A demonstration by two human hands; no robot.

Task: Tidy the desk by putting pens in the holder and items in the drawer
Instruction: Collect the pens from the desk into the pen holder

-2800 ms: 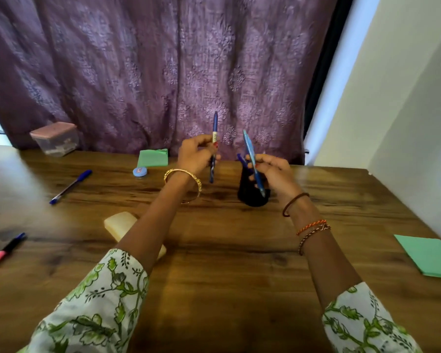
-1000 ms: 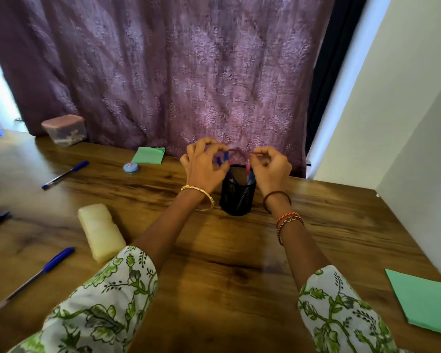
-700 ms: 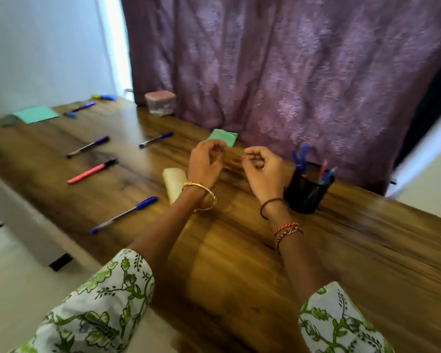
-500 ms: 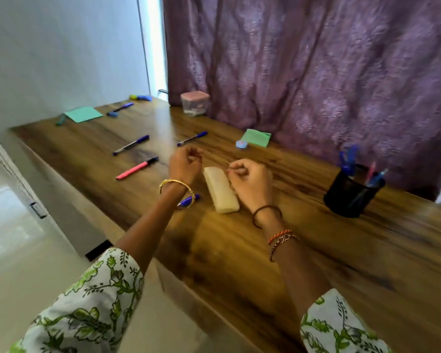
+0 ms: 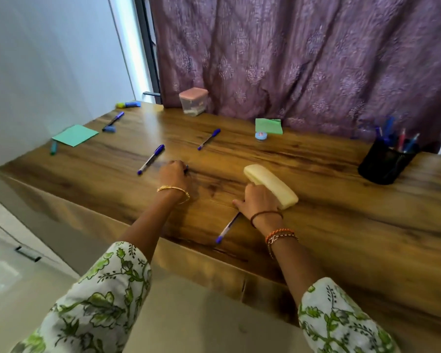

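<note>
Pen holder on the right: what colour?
Black; the pen holder shows in the head view, with blue and red pens inside.

Left hand (image 5: pixel 173 175) covers a pen, only its dark tip showing. Right hand (image 5: pixel 259 202) hides the upper end of a blue pen (image 5: pixel 227 229). Pens in the holder (image 5: pixel 385 163) are blurred; the bench (image 5: pixel 341 225) runs past the right edge.

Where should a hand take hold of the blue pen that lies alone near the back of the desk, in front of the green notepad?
Grip the blue pen at the middle of its clear barrel, pinching across it from above. It lies flat on the desk, angled, cap pointing away toward the curtain, and is thin, so only the top and sides are free. Nothing crowds it, so either hand could probably come straight down.
</note>
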